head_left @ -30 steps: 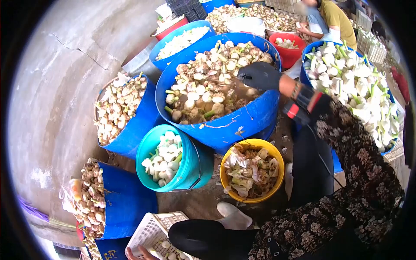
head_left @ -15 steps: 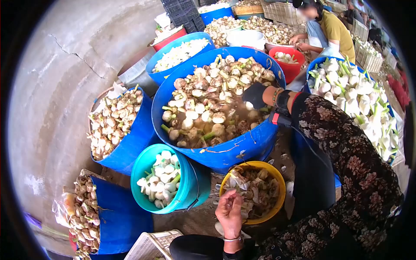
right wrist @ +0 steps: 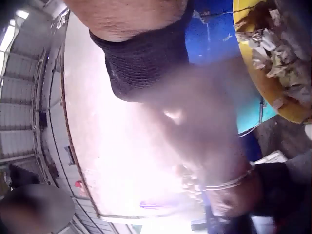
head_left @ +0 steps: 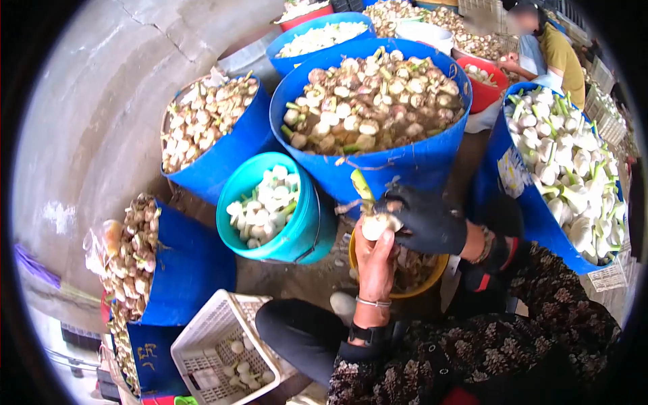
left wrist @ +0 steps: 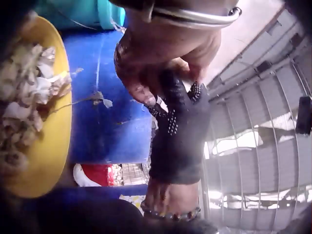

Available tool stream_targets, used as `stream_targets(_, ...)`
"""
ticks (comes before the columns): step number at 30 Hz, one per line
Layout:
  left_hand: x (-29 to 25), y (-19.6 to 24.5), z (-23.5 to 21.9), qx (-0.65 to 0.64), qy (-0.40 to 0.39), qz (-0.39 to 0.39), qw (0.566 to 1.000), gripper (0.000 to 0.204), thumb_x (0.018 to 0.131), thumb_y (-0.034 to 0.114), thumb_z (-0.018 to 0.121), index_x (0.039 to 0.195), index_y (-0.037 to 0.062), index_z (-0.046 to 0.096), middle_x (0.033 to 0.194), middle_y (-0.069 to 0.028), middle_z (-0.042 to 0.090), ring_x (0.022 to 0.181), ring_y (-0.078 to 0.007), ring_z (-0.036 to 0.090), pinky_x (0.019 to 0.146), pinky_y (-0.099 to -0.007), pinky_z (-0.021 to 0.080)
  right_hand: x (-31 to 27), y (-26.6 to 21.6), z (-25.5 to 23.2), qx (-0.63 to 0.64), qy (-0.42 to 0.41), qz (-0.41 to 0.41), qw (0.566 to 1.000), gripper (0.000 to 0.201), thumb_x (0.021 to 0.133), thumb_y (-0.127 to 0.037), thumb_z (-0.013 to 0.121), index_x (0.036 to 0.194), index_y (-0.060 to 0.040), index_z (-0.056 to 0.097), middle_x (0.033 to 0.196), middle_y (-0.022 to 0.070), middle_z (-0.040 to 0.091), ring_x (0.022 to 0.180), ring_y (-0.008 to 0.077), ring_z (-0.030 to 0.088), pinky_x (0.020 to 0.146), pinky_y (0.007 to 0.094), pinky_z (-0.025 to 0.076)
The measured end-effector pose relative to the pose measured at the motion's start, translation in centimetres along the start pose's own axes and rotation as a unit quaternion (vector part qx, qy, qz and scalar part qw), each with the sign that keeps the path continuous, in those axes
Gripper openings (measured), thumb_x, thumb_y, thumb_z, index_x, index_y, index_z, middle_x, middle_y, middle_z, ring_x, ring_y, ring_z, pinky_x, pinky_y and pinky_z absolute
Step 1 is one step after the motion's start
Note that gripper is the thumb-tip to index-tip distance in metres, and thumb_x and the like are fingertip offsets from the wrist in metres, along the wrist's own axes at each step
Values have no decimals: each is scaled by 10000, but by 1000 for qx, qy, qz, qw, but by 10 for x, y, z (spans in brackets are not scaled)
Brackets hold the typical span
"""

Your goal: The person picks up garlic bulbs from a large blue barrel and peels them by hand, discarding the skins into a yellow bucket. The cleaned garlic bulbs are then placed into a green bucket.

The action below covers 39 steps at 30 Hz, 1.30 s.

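A white garlic bulb (head_left: 380,227) with a green stem pointing up is between both hands, above the yellow bucket (left wrist: 62,131) of peeled skins. My bare left hand (head_left: 375,266) holds it from below, thumb against its near side. From the right, my right hand (head_left: 432,224) in a black glove grips the bulb with curled fingers. White dots show on the glove's fingertips (left wrist: 173,122) in the left wrist view, where the bulb is hidden behind the hands. Glare and blur cover much of the right wrist view.
Just beyond stands a large blue tub (head_left: 378,162) of garlic in muddy water. A turquoise bucket (head_left: 314,229) of clean bulbs is left, a white crate (head_left: 196,337) lower left. Blue tubs of garlic flank both sides. Another person (head_left: 570,71) sits at the back right.
My right hand has come out of the large blue tub toward me, with a garlic bulb now in view. My left hand has risen from the lower edge to meet it.
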<state>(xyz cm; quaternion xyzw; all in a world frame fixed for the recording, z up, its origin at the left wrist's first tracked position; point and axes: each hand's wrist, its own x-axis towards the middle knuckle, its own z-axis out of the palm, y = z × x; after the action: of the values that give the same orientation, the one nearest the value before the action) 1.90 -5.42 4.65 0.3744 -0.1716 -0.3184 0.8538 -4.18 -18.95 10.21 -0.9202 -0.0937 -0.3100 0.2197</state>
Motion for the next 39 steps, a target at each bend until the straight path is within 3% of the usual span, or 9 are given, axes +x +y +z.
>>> stream_targets(6, -44, 8, -24, 27, 37, -4, 999, 556, 802, 78, 685, 1268, 51, 383, 1055, -81, 578, 872, -170, 598, 697, -304, 536, -32, 5, 14, 268, -11, 93, 959, 382, 828, -147, 648, 1178, -26, 555, 1031, 142, 598, 923, 258, 597, 792, 351, 466)
stream_targets(9, -51, 10, -35, 77, 25, -11, 997, 650, 755, 99, 711, 1296, 50, 354, 1111, -132, 557, 900, -247, 607, 700, -337, 541, -42, 14, 11, 298, -130, 183, 928, 307, 907, -118, 557, 1190, -1, 548, 1157, 135, 604, 1035, 223, 587, 889, 336, 447)
stream_targets(14, -54, 11, -28, 113, 28, -14, 993, 717, 691, 54, 738, 1296, 76, 354, 1187, -119, 488, 946, -221, 570, 713, -347, 536, -46, 8, 36, 301, -35, 68, 951, 284, 913, -86, 537, 1186, -9, 551, 966, 82, 632, 791, 108, 573, 674, 270, 471)
stream_targets(16, -53, 6, -32, 154, 22, 9, 988, 731, 667, 16, 706, 1300, 87, 347, 1185, -119, 486, 918, -217, 570, 706, -348, 535, -42, 2, 30, 455, -198, 204, 844, 316, 928, -92, 532, 1232, -5, 523, 1075, 79, 609, 936, 119, 564, 777, 291, 476)
stream_targets(26, -45, -6, -40, 207, 24, 31, 978, 669, 613, 15, 662, 1212, 58, 368, 1138, -100, 438, 1002, -211, 498, 858, -352, 454, -62, 16, 53, 591, -161, 291, 735, 258, 907, -51, 536, 1149, 38, 548, 819, 40, 619, 663, 91, 556, 584, 259, 471)
stream_targets(27, -45, -9, -44, 110, 24, 5, 994, 689, 614, 63, 668, 1232, 47, 365, 1129, -120, 457, 969, -236, 520, 821, -358, 472, -63, 19, 55, 592, -161, 293, 734, 258, 907, -51, 536, 1149, 38, 548, 819, 40, 619, 663, 91, 556, 584, 259, 471)
stream_targets(29, -45, -12, -53, -13, -26, -56, 998, 691, 640, 131, 653, 1265, 56, 368, 1126, -140, 485, 924, -277, 538, 794, -392, 478, -62, 27, 58, 468, -138, 149, 860, 250, 891, -52, 551, 1124, 33, 574, 860, 70, 648, 696, 115, 583, 626, 283, 484)
stream_targets(32, -50, -15, -55, -152, -51, -124, 979, 735, 691, 276, 637, 1343, 77, 363, 1178, -195, 513, 908, -352, 559, 758, -424, 484, -57, 37, 51, 377, -166, 108, 905, 268, 881, -91, 555, 1121, 19, 599, 977, 167, 659, 871, 183, 627, 777, 317, 488)
stream_targets(39, -49, -24, -59, -220, -31, -160, 962, 715, 725, 310, 635, 1350, 93, 363, 1201, -203, 515, 953, -354, 564, 757, -413, 486, -52, 47, 45, 446, -165, 209, 855, 439, 885, -184, 623, 1270, -28, 482, 1163, 52, 568, 1069, 113, 510, 908, 302, 429)
